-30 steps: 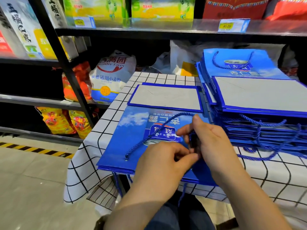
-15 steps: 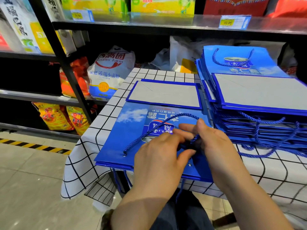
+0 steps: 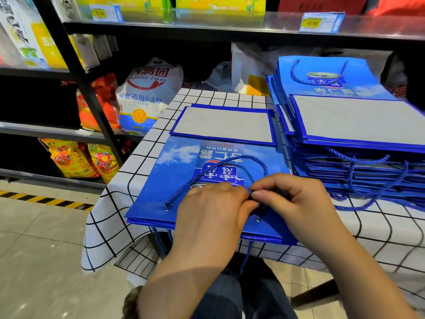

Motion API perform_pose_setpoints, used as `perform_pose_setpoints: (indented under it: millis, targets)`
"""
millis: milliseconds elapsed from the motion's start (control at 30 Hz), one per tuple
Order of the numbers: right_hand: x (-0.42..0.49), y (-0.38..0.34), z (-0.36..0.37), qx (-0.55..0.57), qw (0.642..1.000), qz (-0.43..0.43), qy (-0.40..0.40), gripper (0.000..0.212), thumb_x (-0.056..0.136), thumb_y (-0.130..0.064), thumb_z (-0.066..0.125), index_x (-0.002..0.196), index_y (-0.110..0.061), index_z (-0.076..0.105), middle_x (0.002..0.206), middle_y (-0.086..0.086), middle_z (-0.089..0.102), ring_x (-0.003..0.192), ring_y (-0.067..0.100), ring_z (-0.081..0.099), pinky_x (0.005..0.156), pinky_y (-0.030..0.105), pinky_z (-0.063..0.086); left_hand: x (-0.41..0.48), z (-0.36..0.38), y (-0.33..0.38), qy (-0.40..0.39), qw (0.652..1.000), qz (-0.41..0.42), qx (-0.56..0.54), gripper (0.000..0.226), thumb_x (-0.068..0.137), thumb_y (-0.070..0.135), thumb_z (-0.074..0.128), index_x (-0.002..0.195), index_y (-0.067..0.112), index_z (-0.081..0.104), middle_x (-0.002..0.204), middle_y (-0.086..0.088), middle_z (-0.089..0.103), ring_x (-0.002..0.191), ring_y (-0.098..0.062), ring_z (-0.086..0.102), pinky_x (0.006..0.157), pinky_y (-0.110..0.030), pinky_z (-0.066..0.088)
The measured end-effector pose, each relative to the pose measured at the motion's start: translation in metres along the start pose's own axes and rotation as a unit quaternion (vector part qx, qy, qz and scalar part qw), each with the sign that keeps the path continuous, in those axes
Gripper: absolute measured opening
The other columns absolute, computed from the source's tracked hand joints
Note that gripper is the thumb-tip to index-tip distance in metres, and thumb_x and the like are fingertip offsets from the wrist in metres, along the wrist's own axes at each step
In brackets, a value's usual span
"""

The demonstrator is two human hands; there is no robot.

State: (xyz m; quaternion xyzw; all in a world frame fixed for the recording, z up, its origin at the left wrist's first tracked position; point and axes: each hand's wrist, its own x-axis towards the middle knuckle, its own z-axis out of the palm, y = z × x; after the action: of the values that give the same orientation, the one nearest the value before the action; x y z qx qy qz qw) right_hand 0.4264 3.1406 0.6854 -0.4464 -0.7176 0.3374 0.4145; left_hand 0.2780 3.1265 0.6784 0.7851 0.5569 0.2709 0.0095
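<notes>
Lying flat on the checked tabletop [image 3: 147, 157], near its front edge, is the blue paper bag [image 3: 174, 180]. Its rope handle [image 3: 241, 157] is pinched by the left hand [image 3: 213, 212] and the right hand [image 3: 296, 203], held close together.

Blue paper bag [image 3: 174, 180], folded flat, lies printed side up on the checked table [image 3: 147, 143] in front of me. Its lettering is upside down from my view, and its grey base panel is folded over at the far end. The twisted blue cord [image 3: 220, 164] is anchored in the left eyelet [image 3: 167, 207] and arcs across the print. Its other end is pinched between my left hand [image 3: 216, 212] and right hand [image 3: 296, 203].
</notes>
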Motion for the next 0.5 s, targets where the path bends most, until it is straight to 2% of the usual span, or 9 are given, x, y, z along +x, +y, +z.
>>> perform_pose_setpoints:
  millis: [100,167,300,400,500]
  targets:
    - [-0.001,0.003,-0.011,-0.065,0.998,-0.014,0.001,0.028,0.076,-0.016,0.069,0.067,-0.041,0.062,0.077,-0.021,0.067,0.070,-0.003,0.060,0.065,0.006,0.042,-0.003,-0.007,-0.011,-0.060,0.997,0.052,-0.021,0.041,0.074,0.058,0.042,0.088,0.031,0.069,0.086,0.013,0.068,0.081,-0.013,0.064,0.071,-0.025,0.040]
    - [-0.002,0.005,-0.018,-0.112,0.993,-0.011,-0.022,0.032,0.077,-0.012,0.071,0.067,-0.041,0.061,0.082,-0.025,0.064,0.073,-0.006,0.058,0.065,0.004,0.039,-0.005,-0.011,-0.021,-0.080,0.993,0.088,-0.006,0.049,0.069,0.064,0.045,0.093,0.029,0.070,0.099,0.013,0.069,0.090,-0.012,0.064,0.077,-0.023,0.037]
    - [-0.005,0.008,-0.016,-0.129,0.989,0.010,-0.068,0.029,0.078,-0.018,0.071,0.065,-0.042,0.061,0.080,-0.027,0.062,0.076,-0.003,0.058,0.066,0.005,0.038,-0.007,-0.013,-0.027,-0.065,0.992,0.107,0.012,0.048,0.069,0.065,0.040,0.084,0.031,0.071,0.084,0.016,0.070,0.074,-0.004,0.065,0.062,-0.013,0.046]
    - [-0.005,0.008,-0.015,-0.112,0.991,0.032,-0.067,0.027,0.078,-0.017,0.068,0.065,-0.040,0.063,0.078,-0.027,0.062,0.077,-0.002,0.058,0.066,0.006,0.038,-0.009,-0.015,-0.027,-0.054,0.992,0.117,0.014,0.043,0.075,0.061,0.040,0.076,0.028,0.068,0.074,0.013,0.068,0.064,-0.008,0.065,0.046,-0.028,0.052]
    - [-0.003,0.009,-0.015,-0.132,0.987,0.025,-0.086,0.028,0.078,-0.018,0.068,0.063,-0.041,0.063,0.084,-0.020,0.063,0.079,0.002,0.059,0.068,0.010,0.041,-0.011,-0.013,-0.028,-0.012,0.989,0.143,0.048,0.046,0.083,0.054,0.041,0.068,0.020,0.067,0.065,0.006,0.065,0.056,-0.016,0.062,0.040,-0.029,0.047]
